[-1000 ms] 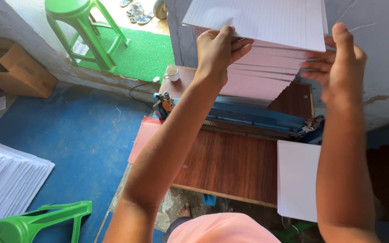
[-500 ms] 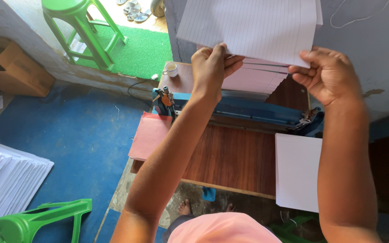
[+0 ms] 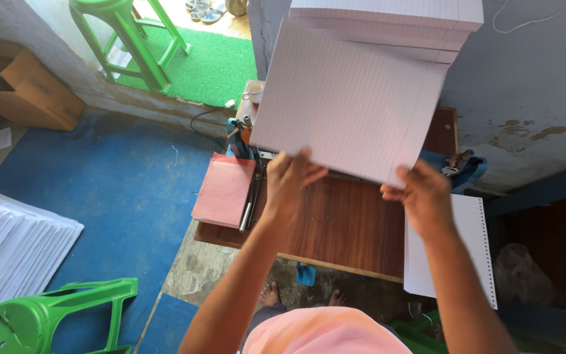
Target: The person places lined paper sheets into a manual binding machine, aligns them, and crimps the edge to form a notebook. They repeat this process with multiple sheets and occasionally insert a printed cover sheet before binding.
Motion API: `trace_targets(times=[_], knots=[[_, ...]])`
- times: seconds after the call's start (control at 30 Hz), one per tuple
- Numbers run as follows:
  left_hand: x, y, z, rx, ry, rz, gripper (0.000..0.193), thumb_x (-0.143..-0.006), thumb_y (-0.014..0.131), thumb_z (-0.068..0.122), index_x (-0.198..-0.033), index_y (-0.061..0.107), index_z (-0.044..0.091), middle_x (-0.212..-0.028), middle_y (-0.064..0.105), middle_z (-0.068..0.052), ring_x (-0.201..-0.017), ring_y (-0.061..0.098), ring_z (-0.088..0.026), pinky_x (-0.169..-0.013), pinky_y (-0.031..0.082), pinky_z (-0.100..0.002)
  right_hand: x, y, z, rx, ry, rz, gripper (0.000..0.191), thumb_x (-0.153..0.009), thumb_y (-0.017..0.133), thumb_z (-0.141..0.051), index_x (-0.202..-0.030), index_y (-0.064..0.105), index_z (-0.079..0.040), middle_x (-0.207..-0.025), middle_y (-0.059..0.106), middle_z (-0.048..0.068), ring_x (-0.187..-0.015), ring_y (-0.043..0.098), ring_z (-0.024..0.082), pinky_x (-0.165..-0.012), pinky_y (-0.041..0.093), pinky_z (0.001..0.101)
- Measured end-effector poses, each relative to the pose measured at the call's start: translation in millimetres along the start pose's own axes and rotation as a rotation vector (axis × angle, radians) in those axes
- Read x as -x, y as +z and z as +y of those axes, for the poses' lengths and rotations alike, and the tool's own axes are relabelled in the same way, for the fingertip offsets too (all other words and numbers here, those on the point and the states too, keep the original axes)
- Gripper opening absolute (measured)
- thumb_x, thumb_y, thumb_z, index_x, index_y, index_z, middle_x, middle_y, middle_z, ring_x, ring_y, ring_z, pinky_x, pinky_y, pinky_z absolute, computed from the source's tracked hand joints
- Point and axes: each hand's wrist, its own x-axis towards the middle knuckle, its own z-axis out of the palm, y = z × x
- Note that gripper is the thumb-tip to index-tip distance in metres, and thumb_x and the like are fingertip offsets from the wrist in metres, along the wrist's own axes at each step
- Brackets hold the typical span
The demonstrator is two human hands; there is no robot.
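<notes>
Now we've got the lined sheets lifted off the stack, left hand and right hand pinching the lower edge above the table.

A sheaf of white lined paper is held tilted above the wooden table. Its near edge is gripped at both lower corners.
</notes>
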Motion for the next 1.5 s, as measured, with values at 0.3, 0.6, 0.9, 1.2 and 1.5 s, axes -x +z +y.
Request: trace_targets(times=[0.3, 0.6, 0.9, 1.2, 1.5], knots=[[64.7, -82.4, -92.4, -0.051, -0.231, 0.112, 0.024, -0.101, 0.058, 0.018, -0.096, 0.067, -0.004, -0.097, 0.074, -0.02, -0.092, 0.076, -0.026, -0.086, 0.067, -0.04, 52.6, -49.1, 123.6, 0.08, 0.127, -0.065, 0.022, -0.1, 0.063, -0.012, -0.114, 0.07, 0.002, -0.091, 0.076, 0.016, -0.077, 0.077, 0.022, -0.067, 0.067, 0.0349], [99.3, -140.7, -177.2, -0.084, -0.492, 0.281, 0.024, -0.1, 0.064, 0.015, -0.084, 0.059, -0.002, -0.085, 0.069, -0.014, -0.081, 0.073, -0.023, -0.081, 0.066, -0.037, 69.1, -87.8, 215.6, 0.061, 0.427, 0.033, 0.024, -0.095, 0.068, -0.015, -0.113, 0.071, 0.0, -0.089, 0.072, 0.008, -0.077, 0.075, 0.021, -0.066, 0.065, 0.0326], [81.3, -145.2, -202.5, 0.082, -0.626, 0.303, 0.02, -0.101, 0.058, 0.013, -0.096, 0.056, -0.007, -0.098, 0.064, -0.017, -0.089, 0.071, -0.022, -0.088, 0.062, -0.037, 44.3, -94.5, 220.5, 0.116, 0.604, 0.097, 0.027, -0.094, 0.067, -0.016, -0.116, 0.07, 0.0, -0.095, 0.072, 0.01, -0.082, 0.073, 0.02, -0.071, 0.063, 0.0299], [50.1, -135.0, -207.1, 0.133, -0.644, 0.338, 0.019, -0.101, 0.055, 0.012, -0.1, 0.054, -0.006, -0.106, 0.064, -0.018, -0.094, 0.071, -0.024, -0.09, 0.065, -0.038, 8.2, -79.9, 202.3, 0.21, 0.642, 0.111, 0.024, -0.097, 0.065, -0.014, -0.113, 0.066, 0.005, -0.098, 0.071, 0.015, -0.085, 0.073, 0.021, -0.074, 0.064, 0.0306], [26.3, -144.7, -199.9, 0.134, -0.655, 0.338, 0.021, -0.101, 0.056, 0.012, -0.106, 0.056, -0.009, -0.109, 0.063, -0.018, -0.095, 0.068, -0.025, -0.091, 0.065, -0.039, -19.8, -58.7, 201.5, 0.249, 0.656, 0.092, 0.026, -0.097, 0.064, -0.011, -0.115, 0.065, 0.008, -0.101, 0.071, 0.018, -0.085, 0.073, 0.024, -0.072, 0.064, 0.031]])
